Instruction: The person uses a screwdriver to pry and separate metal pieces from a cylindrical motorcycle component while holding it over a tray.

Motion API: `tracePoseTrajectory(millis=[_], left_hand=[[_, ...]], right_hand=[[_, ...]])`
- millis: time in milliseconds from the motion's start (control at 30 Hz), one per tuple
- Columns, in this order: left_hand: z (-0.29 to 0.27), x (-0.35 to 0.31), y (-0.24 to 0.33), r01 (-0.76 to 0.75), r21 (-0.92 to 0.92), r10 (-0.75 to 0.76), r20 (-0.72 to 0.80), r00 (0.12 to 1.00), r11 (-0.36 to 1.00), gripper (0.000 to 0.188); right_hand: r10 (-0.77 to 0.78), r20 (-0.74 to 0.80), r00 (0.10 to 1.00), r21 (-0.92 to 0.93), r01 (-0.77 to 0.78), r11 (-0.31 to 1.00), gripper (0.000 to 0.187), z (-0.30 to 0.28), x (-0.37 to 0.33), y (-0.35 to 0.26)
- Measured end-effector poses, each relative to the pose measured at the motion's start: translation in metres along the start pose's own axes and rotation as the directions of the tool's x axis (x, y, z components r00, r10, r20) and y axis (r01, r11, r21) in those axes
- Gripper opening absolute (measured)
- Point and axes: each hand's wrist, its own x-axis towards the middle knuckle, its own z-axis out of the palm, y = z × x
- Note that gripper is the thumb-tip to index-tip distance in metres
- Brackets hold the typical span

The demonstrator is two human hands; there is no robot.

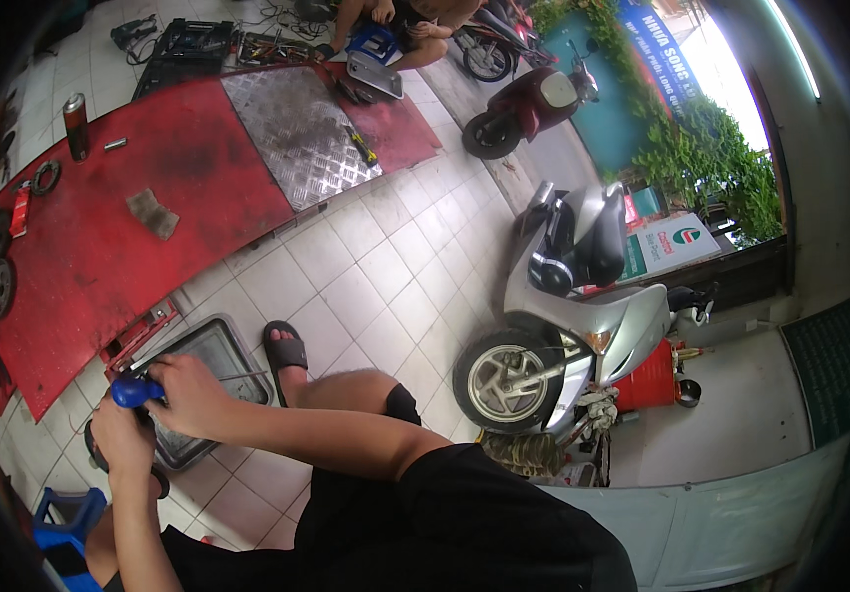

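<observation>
Beside the lift, a blue tool in hand

Just off the lift's near edge, the right hand has its fingers bent closed about the tool, next to its rounded blue handle; a thin metal rod sticks out past that hand, away from the lift, and lines up with the handle (it may well be the shaft, though the hand covers the join). The left hand is curled close below the handle, a little farther from the lift; whether its fingers grasp something or only rest there, I cannot tell. Under both hands, on the floor beside the lift, lies a dark tray; a blue stool stands farther out from the lift's near end.

As for progress, I judge the work to be under way: the tool is out and held, both hands are together at it; no finished result can be picked out near the lift, and how much is left is not to be read, since whatever lies between the palms is hidden. On the lift sit a worn pad, a can and, on its metal plate, a yellow screwdriver, all out of the hands' grasp; a silver scooter stands to the lift's right, well apart.
</observation>
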Motion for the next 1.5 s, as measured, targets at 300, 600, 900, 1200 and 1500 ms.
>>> tracePoseTrajectory(millis=[300, 600, 900, 1200, 1500], left_hand=[[-0.008, -0.001, 0.011, 0.005, -0.170, -0.014, -0.054, 0.998, 0.985, 0.033], [0.002, -0.007, 0.001, 0.070, -0.196, -0.072, -0.004, 0.997, 0.978, 0.028], [-0.039, 0.007, 0.016, 0.189, -0.004, -0.177, 0.339, 0.924, 0.982, 0.046], [-0.032, 0.008, 0.023, 0.213, -0.046, -0.187, 0.321, 0.928, 0.976, 0.043], [-0.025, 0.006, 0.023, 0.153, -0.036, -0.138, 0.277, 0.951, 0.988, 0.036]], right_hand=[[-0.070, 0.065, 0.995, -0.147, 0.079, 0.986, 0.041, -0.005, 0.001, -0.006], [-0.208, 0.086, 0.974, -0.178, 0.220, 0.959, 0.033, 0.007, 0.001, 0.009], [0.020, 0.102, 0.995, 0.251, -0.045, 0.967, 0.026, -0.050, 0.034, -0.028], [-0.087, 0.105, 0.991, 0.177, 0.068, 0.982, 0.023, -0.051, 0.024, -0.019], [-0.164, 0.119, 0.979, -0.061, 0.172, 0.983, 0.026, -0.021, 0.011, -0.006]])
